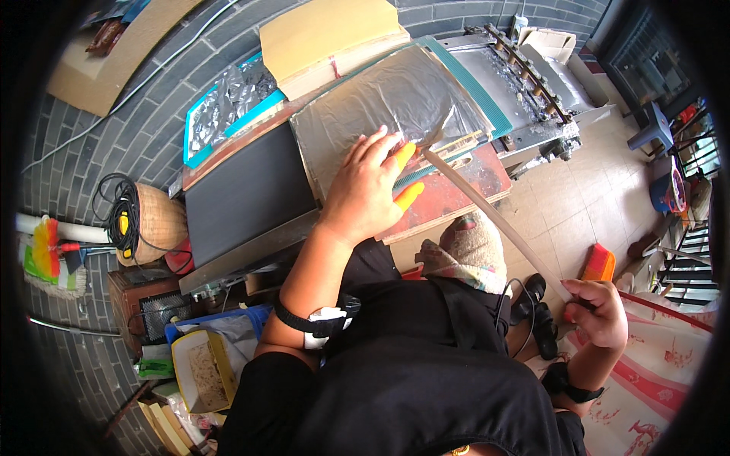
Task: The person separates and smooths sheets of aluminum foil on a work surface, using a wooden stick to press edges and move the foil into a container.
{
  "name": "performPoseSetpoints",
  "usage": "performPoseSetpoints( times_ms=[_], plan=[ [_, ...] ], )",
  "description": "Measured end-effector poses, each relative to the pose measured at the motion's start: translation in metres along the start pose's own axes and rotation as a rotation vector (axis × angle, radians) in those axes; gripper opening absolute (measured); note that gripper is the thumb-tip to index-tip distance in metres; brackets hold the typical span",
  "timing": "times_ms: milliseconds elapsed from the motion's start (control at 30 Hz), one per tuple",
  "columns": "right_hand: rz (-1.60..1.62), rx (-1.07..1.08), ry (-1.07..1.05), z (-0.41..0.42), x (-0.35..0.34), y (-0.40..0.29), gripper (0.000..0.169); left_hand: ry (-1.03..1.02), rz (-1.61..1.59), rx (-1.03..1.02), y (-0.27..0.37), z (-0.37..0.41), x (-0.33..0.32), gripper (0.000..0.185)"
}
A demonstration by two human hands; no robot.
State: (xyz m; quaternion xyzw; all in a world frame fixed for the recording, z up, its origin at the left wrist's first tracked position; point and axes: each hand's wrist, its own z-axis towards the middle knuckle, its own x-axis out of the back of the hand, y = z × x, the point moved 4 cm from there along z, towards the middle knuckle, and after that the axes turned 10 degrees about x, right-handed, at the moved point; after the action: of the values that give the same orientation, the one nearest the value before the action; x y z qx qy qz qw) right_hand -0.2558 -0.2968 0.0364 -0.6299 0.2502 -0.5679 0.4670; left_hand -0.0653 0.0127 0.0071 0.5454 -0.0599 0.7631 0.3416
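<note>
My left hand (pixel 370 182) lies with its fingers spread on a sheet of thin silvery film or foil (pixel 388 91); two of its fingertips wear orange-yellow finger cots. Out to the right, my right hand (pixel 596 313) grips the near end of a long, narrow translucent strip (pixel 502 222). The strip's far end reaches the front edge of the film, just right of my left fingers; whether it is attached there I cannot tell. Beneath the film are stacked sheets and a teal ribbed mat (pixel 473 91), on a worn red board (pixel 445 194).
Left of the film is a dark flat panel (pixel 245 182). Behind it stands a blue tray (pixel 197 154) of crumpled silvery scraps. A stack of boards with yellow card (pixel 325 40) sits at the back, beside a metal frame with a bolted bar (pixel 527 71). A towel-covered object (pixel 476 245) is before me.
</note>
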Motion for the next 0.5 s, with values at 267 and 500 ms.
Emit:
performPoseSetpoints(
  times_ms=[267,500],
  plan=[
    [0.015,-0.021,-0.04,0.0039,-0.0038,0.0018,0.031,-0.006,-0.051,0.004,0.0007,-0.0002,0.0024,0.048],
    [0.048,-0.03,-0.043,0.008,-0.0065,0.0,0.031,0.002,-0.05,0.021,0.0006,-0.0009,0.0049,0.054]
  ],
)
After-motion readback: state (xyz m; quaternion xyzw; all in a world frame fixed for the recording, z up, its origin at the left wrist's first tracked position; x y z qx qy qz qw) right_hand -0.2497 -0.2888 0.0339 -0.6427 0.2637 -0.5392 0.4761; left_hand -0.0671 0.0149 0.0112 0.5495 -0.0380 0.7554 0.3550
